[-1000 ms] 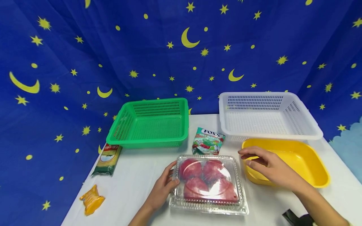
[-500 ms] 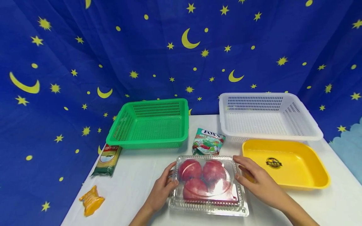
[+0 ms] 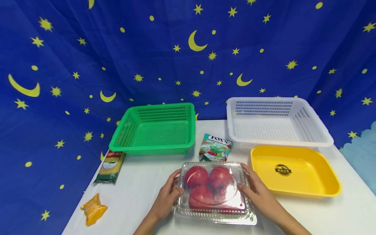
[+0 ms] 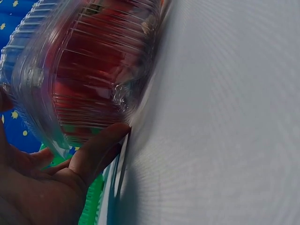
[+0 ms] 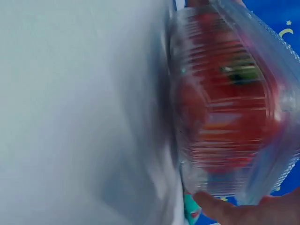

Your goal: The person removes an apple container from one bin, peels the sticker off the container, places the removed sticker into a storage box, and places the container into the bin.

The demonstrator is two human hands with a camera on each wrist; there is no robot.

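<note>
A clear plastic clamshell box (image 3: 215,213) sits at the front middle of the table in the head view, lid down. Several round red fruits (image 3: 201,197) show through it; the right wrist view reveals a green stem patch on one. My left hand (image 3: 165,197) grips the box's left side, its thumb on the lid's edge; in the left wrist view a finger of that hand (image 4: 51,187) reaches the base. On the opposite side my right hand (image 3: 261,194) holds the box, thumb over the lid and fingers along the far right corner.
Behind the box lies a Fox's candy bag (image 3: 215,148). A green basket (image 3: 152,151) stands back left, a white basket (image 3: 282,142) back right, a yellow tray (image 3: 296,192) before it. At left lie a green-and-gold packet (image 3: 110,167) and a small orange packet (image 3: 94,210).
My right hand has come left and down from over the yellow tray to the box's right side and now grips it. The left hand stays on the left side.
</note>
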